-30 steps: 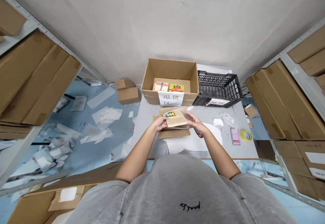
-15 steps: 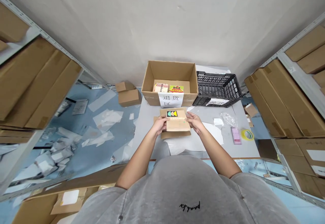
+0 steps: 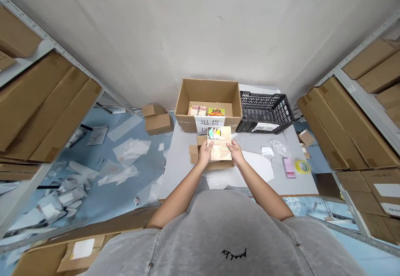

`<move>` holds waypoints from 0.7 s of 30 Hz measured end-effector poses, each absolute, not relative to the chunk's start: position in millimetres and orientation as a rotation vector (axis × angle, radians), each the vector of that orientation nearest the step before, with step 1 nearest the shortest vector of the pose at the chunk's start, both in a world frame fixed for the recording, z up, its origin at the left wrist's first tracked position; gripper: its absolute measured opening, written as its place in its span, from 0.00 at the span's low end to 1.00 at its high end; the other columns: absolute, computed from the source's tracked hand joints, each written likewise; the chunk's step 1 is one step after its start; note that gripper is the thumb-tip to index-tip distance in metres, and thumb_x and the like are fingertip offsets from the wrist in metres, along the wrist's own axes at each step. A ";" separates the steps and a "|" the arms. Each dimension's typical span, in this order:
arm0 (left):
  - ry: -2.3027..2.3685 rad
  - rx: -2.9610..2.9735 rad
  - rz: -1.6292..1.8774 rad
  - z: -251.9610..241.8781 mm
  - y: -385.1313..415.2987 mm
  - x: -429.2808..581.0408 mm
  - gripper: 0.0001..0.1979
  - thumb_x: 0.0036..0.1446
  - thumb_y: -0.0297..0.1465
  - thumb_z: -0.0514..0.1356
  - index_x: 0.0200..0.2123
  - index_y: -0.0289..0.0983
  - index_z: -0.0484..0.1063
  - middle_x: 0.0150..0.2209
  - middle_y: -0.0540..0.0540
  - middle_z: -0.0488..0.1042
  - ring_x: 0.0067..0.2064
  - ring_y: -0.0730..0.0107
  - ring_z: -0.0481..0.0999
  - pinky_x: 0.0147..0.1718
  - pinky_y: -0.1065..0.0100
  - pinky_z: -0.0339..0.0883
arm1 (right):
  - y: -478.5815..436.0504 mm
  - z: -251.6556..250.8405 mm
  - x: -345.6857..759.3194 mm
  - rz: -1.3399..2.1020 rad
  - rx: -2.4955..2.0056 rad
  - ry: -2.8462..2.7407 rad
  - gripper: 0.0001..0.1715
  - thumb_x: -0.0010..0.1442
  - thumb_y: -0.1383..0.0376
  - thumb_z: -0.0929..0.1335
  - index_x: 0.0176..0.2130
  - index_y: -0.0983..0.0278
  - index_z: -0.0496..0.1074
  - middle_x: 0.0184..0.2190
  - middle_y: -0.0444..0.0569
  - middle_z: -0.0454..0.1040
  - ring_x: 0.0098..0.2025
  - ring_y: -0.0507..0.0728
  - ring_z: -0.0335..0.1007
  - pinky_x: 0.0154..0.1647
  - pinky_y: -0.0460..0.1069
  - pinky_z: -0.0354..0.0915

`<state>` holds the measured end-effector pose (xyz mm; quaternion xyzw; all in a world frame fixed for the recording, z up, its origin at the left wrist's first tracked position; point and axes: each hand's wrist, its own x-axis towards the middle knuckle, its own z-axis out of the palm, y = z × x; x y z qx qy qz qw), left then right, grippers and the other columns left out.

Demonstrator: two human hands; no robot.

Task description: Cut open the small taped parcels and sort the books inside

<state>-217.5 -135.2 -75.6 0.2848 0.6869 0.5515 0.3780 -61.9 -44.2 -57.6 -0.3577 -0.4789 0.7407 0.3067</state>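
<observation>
Pale book-like item (image 3: pixel 221 150) held over the opened carton (image 3: pixel 193 154) on the surface (image 3: pixel 177 161), left hand (image 3: pixel 205 154) and right hand (image 3: pixel 236 153) each with a grip closed on one side edge, thumbs on top, probably to steady it and leave most of the printed face uncovered.

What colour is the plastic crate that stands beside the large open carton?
The plastic crate is black; it shows in the head view, the only one.
</observation>
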 end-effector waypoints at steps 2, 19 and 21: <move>1.798 0.739 1.397 -75.3 -135.5 -217.4 0.27 0.70 0.57 0.60 0.53 0.40 0.78 0.45 0.41 0.86 0.52 0.52 0.85 0.53 0.58 0.76 | -44.1 -56.7 -60.6 1.947 -0.954 -1.285 0.41 0.52 0.37 0.79 0.53 0.57 0.73 0.51 0.53 0.86 0.54 0.68 0.84 0.54 0.61 0.81; 1.771 0.732 1.515 -68.7 -130.9 -212.9 0.28 0.70 0.56 0.61 0.55 0.38 0.78 0.47 0.40 0.86 0.51 0.53 0.85 0.52 0.59 0.77 | -51.9 -48.3 -52.9 1.967 -1.005 -1.321 0.33 0.60 0.42 0.76 0.56 0.55 0.72 0.58 0.53 0.84 0.62 0.69 0.81 0.59 0.62 0.80; 1.850 0.783 1.474 -70.2 -130.4 -214.4 0.26 0.70 0.56 0.61 0.54 0.40 0.78 0.47 0.42 0.86 0.51 0.53 0.85 0.51 0.60 0.76 | -52.4 -49.6 -52.9 1.945 -1.003 -1.335 0.35 0.61 0.40 0.75 0.57 0.56 0.71 0.57 0.54 0.84 0.61 0.68 0.81 0.58 0.62 0.80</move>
